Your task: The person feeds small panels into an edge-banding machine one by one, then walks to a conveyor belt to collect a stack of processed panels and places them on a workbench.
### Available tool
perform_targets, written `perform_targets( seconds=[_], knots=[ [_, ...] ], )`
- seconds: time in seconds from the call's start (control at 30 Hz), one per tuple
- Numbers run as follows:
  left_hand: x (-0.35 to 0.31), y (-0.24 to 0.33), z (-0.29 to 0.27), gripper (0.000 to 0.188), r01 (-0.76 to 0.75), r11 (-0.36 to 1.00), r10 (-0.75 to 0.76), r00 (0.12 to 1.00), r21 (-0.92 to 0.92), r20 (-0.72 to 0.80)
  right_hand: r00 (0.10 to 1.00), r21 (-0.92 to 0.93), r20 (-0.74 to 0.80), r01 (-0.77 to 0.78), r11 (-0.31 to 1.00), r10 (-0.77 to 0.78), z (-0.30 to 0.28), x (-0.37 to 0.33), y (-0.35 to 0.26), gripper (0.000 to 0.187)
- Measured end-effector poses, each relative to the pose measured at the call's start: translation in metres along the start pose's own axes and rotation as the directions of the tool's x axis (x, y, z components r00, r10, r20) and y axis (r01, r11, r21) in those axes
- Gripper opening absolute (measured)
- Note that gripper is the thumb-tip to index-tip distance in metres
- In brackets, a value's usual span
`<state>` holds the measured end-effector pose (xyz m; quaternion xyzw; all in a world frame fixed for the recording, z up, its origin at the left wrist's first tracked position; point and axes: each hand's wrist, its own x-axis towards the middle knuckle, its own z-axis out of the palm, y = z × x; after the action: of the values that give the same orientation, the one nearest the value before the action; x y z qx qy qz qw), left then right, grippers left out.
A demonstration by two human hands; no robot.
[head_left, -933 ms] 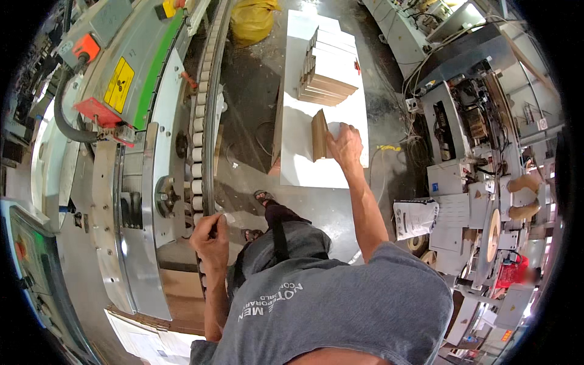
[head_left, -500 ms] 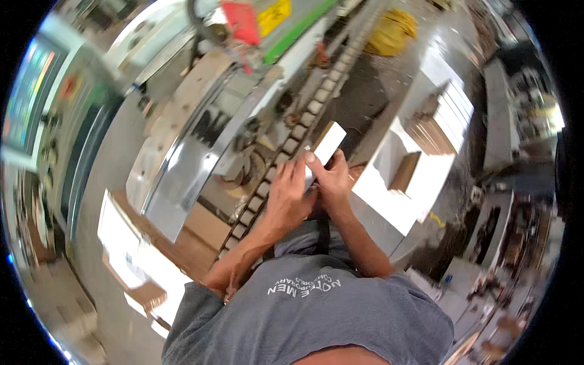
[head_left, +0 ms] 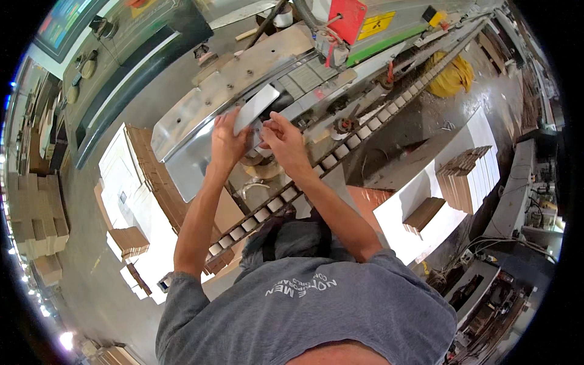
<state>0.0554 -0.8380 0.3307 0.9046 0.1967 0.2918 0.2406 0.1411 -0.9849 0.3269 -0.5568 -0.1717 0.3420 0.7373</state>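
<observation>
A narrow white board piece (head_left: 258,104) lies slantwise over the machine's metal bed (head_left: 190,159). Its near left end is gripped by my left hand (head_left: 229,145), with the fingers closed along its side. Just right of the board, my right hand (head_left: 286,146) has its fingers bent and parted, apart from the board, and nothing shows in them. Beyond the board's far end is a light slatted track (head_left: 307,79) in the machine. The chain conveyor (head_left: 328,162) of pale blocks runs diagonally under my right forearm.
White stacked boards with brown edges (head_left: 465,176) rest on a white surface at the right. More white boards (head_left: 125,198) stand at the left. A red and green machine housing (head_left: 389,27) rises ahead; a yellow bag (head_left: 450,76) lies on the floor.
Both hands have moved forward and left with the white board, from above the chain conveyor to the machine's metal bed. My right hand has come off the board.
</observation>
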Motion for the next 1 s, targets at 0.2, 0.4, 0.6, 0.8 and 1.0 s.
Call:
perform_targets(
  seconds=[0.2, 0.4, 0.6, 0.8, 1.0],
  knots=[
    [0.025, 0.009, 0.007, 0.055, -0.076, 0.982, 0.094, 0.990, 0.171, -0.102, 0.998, -0.018, 0.037, 0.056, 0.998, -0.056, 0.011, 0.036, 0.003, 0.048],
    [0.005, -0.007, -0.007, 0.043, -0.017, 0.975, 0.073, 0.966, 0.219, -0.247, 0.997, -0.097, 0.022, 0.071, 0.993, -0.069, 0.015, 0.058, 0.013, 0.031],
    [-0.001, -0.020, -0.013, 0.033, 0.131, 0.971, -0.085, 0.972, 0.202, -0.219, 0.995, -0.076, 0.104, 0.008, 0.997, 0.000, 0.013, 0.063, 0.004, 0.019],
    [0.010, -0.030, 0.000, 0.020, 0.017, 0.990, 0.022, 0.962, 0.138, -0.272, 0.998, -0.171, 0.039, 0.061, 0.983, -0.055, 0.015, 0.072, 0.014, 0.029],
    [0.014, -0.021, 0.002, 0.019, 0.062, 0.989, -0.029, 0.972, 0.137, -0.233, 0.962, -0.484, 0.055, 0.261, 0.835, -0.269, 0.008, 0.083, 0.015, 0.033]
  ],
)
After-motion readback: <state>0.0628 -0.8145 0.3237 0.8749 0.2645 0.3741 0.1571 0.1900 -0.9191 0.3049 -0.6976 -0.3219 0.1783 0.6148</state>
